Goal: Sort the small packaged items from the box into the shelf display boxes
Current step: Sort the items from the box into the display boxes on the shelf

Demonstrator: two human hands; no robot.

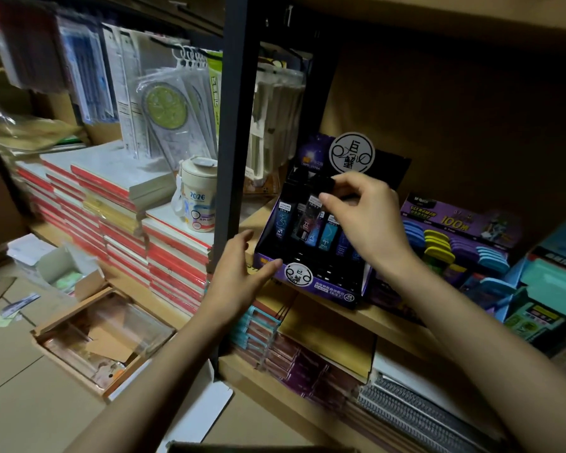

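We see right hand (370, 220) pinching dark packet (326, 186) over purple display box (322, 287); left hand (239, 276), fingers relaxed, touches its front corner.

A purple-and-black display box (311, 284) sits open on the wooden shelf (389, 322), its round-badged header card rising at 12 o'clock. Slim dark and blue packets (307, 225) stand upright along its back. Just above them the right hand (370, 220) pinches one black packet (325, 186).
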